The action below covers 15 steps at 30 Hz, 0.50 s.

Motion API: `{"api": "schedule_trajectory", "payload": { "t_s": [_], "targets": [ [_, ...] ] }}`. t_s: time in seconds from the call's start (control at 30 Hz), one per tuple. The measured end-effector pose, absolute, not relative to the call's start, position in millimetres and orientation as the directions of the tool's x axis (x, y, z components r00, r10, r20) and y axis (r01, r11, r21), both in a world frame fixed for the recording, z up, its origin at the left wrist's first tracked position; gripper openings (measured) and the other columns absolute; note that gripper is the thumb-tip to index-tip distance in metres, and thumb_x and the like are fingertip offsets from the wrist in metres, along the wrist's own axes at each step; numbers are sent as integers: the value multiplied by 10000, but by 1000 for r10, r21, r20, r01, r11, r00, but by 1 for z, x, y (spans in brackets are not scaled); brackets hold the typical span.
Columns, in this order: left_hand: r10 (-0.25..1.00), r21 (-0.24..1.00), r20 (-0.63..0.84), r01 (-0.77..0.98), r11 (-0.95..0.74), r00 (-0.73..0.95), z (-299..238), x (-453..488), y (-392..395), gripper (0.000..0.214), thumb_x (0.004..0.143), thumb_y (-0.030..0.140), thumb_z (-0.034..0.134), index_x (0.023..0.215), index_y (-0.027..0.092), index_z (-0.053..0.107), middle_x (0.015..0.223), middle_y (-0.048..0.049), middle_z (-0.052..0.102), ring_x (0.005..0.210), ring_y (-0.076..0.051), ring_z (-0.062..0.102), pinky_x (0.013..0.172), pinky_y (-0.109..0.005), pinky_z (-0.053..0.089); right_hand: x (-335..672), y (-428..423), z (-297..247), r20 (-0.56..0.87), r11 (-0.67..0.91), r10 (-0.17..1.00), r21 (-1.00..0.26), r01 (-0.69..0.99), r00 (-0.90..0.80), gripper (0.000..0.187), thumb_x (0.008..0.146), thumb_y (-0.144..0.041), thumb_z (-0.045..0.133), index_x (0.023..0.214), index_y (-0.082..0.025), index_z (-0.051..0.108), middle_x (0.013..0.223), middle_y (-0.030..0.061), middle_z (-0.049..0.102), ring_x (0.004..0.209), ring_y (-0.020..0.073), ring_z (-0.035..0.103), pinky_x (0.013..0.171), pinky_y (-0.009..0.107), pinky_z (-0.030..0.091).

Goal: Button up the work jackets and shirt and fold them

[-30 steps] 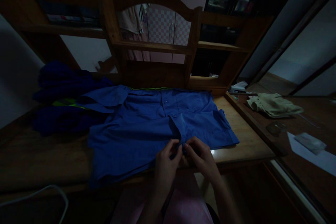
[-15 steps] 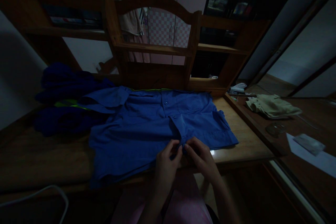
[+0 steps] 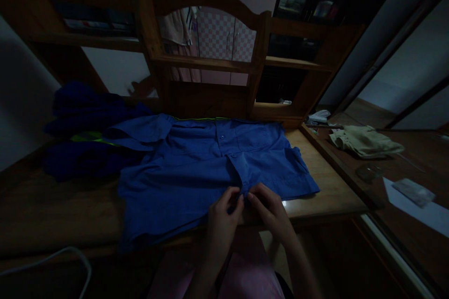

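A blue button-up shirt [image 3: 185,173] lies spread across the wooden desk [image 3: 336,191], its near edge hanging toward me. At the lower end of the front placket, my left hand [image 3: 224,210] pinches the cloth between thumb and fingers. Close beside it on the right, my right hand [image 3: 268,205] pinches the same edge, the fingertips of both almost touching. Whatever small part sits between the fingertips is hidden. A button shows on the placket near the far side of the shirt. The picture is dark.
Darker blue clothing [image 3: 91,159] with a yellow-green strip is heaped at the left. A wooden shelf frame [image 3: 206,63] rises behind the desk. On the brown surface at right are a folded beige cloth [image 3: 365,141], a clear packet [image 3: 414,191] and white paper [image 3: 435,215]. A white cable [image 3: 70,250] hangs lower left.
Almost nothing differs. Both hands stay pinched at the same place on the shirt's edge, and the view has shifted very slightly.
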<state>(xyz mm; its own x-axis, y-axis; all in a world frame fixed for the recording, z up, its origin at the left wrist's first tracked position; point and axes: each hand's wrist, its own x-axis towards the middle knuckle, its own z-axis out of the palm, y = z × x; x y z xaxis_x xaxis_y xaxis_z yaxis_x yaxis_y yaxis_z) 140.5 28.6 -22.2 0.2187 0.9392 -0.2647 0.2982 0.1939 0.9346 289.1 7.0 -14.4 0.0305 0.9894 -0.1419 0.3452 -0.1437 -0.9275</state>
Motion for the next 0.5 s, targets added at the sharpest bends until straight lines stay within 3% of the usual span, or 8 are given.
{"api": "schedule_trajectory", "payload": {
  "t_s": [0.5],
  "targets": [
    [949,916,-242,369,156,200,-26,142,24,162,875,257,500,974,240,626,989,-23,691,905,-174,661,809,-268,502,289,7,-17,-162,-166,986,-912,374,42,178,932,-317,492,830,-193,569,791,7,576,764,152,555,691,251,402]
  ]
}}
